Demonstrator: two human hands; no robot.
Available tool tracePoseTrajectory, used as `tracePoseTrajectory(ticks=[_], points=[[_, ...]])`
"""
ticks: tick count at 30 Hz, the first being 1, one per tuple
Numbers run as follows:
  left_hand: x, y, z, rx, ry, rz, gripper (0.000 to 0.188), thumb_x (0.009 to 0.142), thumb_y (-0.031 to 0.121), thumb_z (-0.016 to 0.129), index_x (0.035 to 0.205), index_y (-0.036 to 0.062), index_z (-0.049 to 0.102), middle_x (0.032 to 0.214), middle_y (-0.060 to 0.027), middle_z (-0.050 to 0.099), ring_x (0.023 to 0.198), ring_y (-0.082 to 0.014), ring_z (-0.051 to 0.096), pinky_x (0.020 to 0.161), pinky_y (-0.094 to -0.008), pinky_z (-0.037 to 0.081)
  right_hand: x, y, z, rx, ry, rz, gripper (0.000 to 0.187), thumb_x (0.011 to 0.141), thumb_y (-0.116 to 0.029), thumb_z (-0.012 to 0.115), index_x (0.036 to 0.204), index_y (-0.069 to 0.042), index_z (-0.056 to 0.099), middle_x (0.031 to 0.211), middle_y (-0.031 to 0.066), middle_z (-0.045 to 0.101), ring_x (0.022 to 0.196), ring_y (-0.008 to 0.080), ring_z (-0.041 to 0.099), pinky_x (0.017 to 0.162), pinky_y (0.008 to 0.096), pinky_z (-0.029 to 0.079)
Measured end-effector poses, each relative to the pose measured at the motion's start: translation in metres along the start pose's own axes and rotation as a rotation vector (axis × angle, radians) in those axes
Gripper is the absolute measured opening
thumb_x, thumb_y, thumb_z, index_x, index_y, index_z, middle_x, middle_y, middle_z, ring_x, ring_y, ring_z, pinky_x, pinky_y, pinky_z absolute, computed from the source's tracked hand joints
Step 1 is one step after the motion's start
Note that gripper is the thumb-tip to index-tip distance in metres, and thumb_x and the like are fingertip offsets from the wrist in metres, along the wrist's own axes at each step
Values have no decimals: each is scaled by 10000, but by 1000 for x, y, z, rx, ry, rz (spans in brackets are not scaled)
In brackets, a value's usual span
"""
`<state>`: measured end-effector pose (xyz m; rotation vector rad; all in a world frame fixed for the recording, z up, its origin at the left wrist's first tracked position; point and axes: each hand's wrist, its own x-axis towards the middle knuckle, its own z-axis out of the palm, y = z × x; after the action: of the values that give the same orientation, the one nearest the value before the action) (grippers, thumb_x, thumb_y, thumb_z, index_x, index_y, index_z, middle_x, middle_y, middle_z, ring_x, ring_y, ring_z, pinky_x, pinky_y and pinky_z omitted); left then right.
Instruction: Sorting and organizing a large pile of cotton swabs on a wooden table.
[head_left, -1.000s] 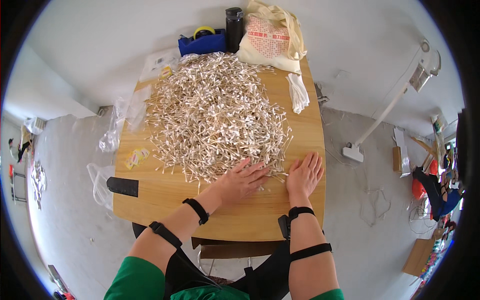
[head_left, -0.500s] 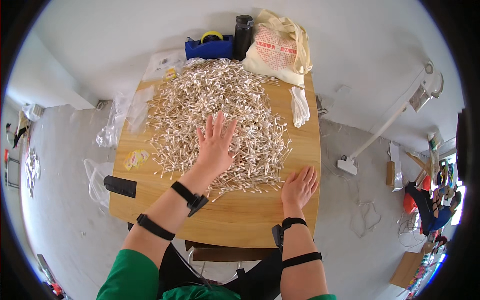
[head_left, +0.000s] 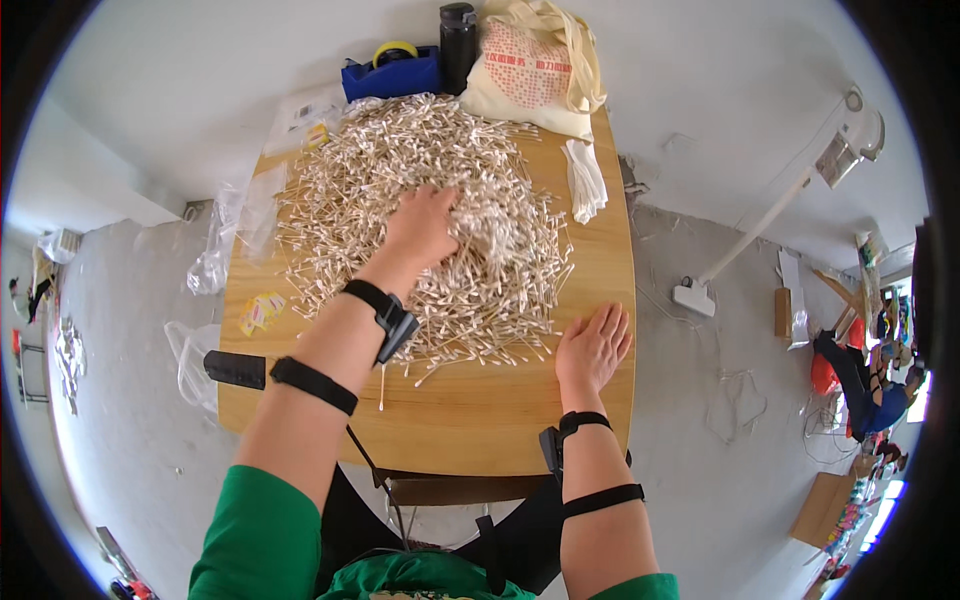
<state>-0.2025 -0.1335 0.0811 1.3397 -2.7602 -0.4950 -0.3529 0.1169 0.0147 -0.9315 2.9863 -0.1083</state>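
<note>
A wide heap of cotton swabs [head_left: 340,215] with white tips covers much of the wooden table [head_left: 440,425]. My left hand [head_left: 420,228] reaches palm down into the middle of the heap. Its fingers bend into the swabs and their tips are hidden, so I cannot see whether they grip any. Just right of those fingers the swabs are blurred by motion. My right hand [head_left: 592,345] lies flat near the table's right edge, fingers stretched out, holding nothing, apart from the heap. Black straps with small dark devices circle both forearms.
Along the far edge stand a blue tape dispenser [head_left: 392,76], a black bottle [head_left: 458,48] and a cream cloth bag [head_left: 525,80]. White gloves [head_left: 585,180] lie on the right. Yellow packets [head_left: 262,312], a black strip [head_left: 235,369] and clear plastic bags [head_left: 212,260] are at the left.
My left hand has pushed forward, its spread fingers now bent into the swabs, and swabs right of it have shifted. My right hand stays flat in place. The view has shifted slightly.
</note>
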Motion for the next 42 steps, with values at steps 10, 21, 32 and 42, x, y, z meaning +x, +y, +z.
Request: tracePoseTrajectory(ticks=[10,21,32,42], points=[[77,-23,-73,-324,-19,-55,798,652,273,777,1364,72,481,1112,-221,650,978,-349,654,776,-431,553,1,1,0,18,0,3,589,985,-341,393,1465,-7,319,1548,134,282,1448,296,219,1185,466,150],[112,-79,-96,-902,27,-268,291,797,260,692,1005,92,579,894,-72,587,761,-191,545,570,-365,446,1,3,4,-4,30,-6,590,984,-355,393,1461,-15,329,1548,130,283,1446,300,226,1185,472,149],[64,-160,-59,-1095,229,-698,154,869,199,576,991,106,590,821,-38,570,763,-184,546,662,-423,480,1,2,2,-8,25,-4,586,986,-346,392,1460,-8,328,1541,133,297,1444,296,233,1187,462,148],[14,-197,-28,-543,376,-689,446,849,58,554,1294,70,528,1134,-164,630,1048,-310,638,709,-481,547,0,1,0,-54,-5,12,586,993,-342,374,1470,-9,315,1547,134,290,1456,282,212,1193,446,141]])
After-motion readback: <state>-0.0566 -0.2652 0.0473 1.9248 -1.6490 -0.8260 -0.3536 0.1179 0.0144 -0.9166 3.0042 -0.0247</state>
